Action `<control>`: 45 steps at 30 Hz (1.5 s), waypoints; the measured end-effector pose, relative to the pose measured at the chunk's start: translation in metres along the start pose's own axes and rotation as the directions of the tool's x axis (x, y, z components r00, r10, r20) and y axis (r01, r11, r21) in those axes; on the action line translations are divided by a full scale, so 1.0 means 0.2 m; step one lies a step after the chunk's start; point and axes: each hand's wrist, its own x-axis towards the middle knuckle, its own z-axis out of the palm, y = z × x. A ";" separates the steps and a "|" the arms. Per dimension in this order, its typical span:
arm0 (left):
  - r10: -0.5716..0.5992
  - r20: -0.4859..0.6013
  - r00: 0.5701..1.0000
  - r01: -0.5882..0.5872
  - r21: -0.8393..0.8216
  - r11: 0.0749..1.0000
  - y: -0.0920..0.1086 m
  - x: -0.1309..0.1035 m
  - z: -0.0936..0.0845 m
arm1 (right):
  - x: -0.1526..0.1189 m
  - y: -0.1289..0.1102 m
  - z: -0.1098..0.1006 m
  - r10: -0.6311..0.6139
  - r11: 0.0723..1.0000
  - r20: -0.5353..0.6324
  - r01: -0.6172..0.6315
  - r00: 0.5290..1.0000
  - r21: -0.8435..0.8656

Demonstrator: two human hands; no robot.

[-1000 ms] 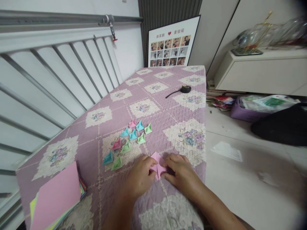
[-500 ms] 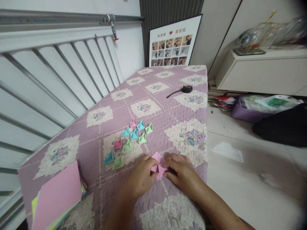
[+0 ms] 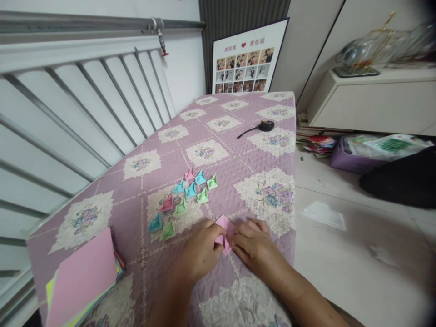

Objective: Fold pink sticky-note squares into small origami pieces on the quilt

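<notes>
A small folded pink paper [image 3: 225,223] lies on the quilted purple cloth [image 3: 218,175] between my hands. My left hand [image 3: 203,247] pinches its left side between thumb and fingers. My right hand [image 3: 254,240] is closed on its right side, with the fingertips pressed on the folds and covering that corner. Ahead and to the left sit several small folded paper pieces in rows, among them a pink one [image 3: 166,203], a blue one [image 3: 190,190] and a green one [image 3: 168,231]. None of these touches my hands.
A stack of coloured sheets, pink on top [image 3: 85,277], lies at the near left. A black tape measure [image 3: 266,126] rests farther back on the cloth. White railings [image 3: 112,109] border the left side; a purple bin [image 3: 354,156] stands on the floor at right.
My right hand's thumb and fingers have closed in over the right side of the pink paper, hiding more of it. My left hand stays nearly where it was.
</notes>
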 end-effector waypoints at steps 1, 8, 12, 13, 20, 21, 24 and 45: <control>0.001 0.000 1.000 -0.001 0.001 1.000 0.00 0.00 0.00 | 0.00 0.00 0.00 -0.003 1.000 0.003 0.003 1.000 -0.003; -0.006 0.010 1.000 0.006 0.016 1.000 0.00 0.00 0.00 | 0.00 0.01 0.01 -0.028 0.999 0.021 0.027 0.999 0.043; -0.019 0.001 1.000 0.019 0.032 0.999 0.01 0.00 0.00 | -0.01 0.01 0.02 -0.033 0.998 -0.010 0.033 0.999 0.054; -0.030 0.005 1.000 0.030 0.037 0.999 0.01 0.00 0.01 | -0.01 0.01 0.02 -0.031 0.998 -0.014 0.032 0.999 0.055; -0.067 -0.002 0.998 0.067 0.064 0.996 0.01 0.00 0.04 | 0.00 0.01 0.01 -0.015 0.996 -0.011 0.016 1.000 0.084; -0.061 -0.003 0.998 0.061 0.069 0.996 0.01 0.00 0.04 | 0.00 0.01 0.01 -0.012 0.996 -0.007 0.013 1.000 0.091; -0.050 -0.002 0.999 0.050 0.081 0.995 0.01 0.00 0.04 | 0.00 0.01 -0.01 -0.004 0.991 0.015 0.002 1.000 0.131; -0.022 0.008 1.000 0.021 0.069 0.997 0.01 0.00 0.04 | 0.05 -0.02 0.00 0.446 0.887 -0.068 -0.451 0.892 -0.100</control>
